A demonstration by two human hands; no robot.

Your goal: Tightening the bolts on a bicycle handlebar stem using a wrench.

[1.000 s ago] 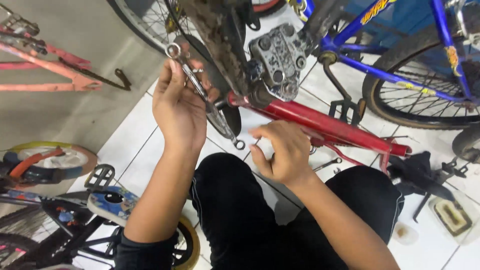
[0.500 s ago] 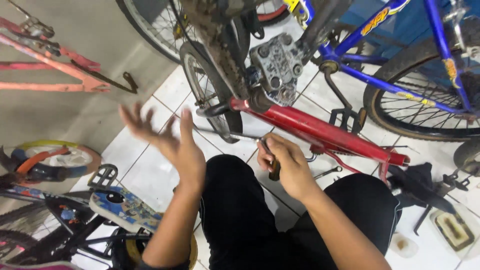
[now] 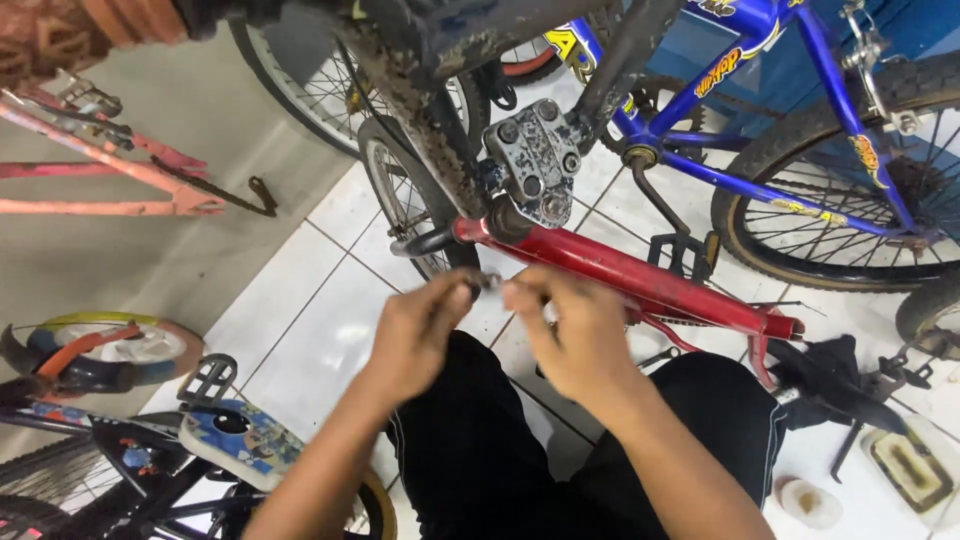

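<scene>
Small dark metal part [image 3: 490, 281], too blurred to tell its kind, sits between the two hands just below the red bicycle frame tube [image 3: 640, 280]. The left hand [image 3: 420, 335] and the right hand [image 3: 570, 335] meet fingertip to fingertip under that tube, and each grip is pinched together on the small part, the left from one side and the right from the other. Both hands hang above the person's black-trousered lap [image 3: 500, 450], near the tube but not touching it. At the tube's upper end stands a worn grey metal bracket with bolts [image 3: 535, 160], and beside it a dirty small wheel with a black tyre [image 3: 410, 190]. Beyond the tube leans a blue bicycle frame [image 3: 750, 90]. Down from the tube's lower end, on the white tiled floor [image 3: 300, 310], lie black metal parts [image 3: 840, 385]. Well off from the tube, on the left hand's side, rests a blue patterned saddle [image 3: 235, 440].
</scene>
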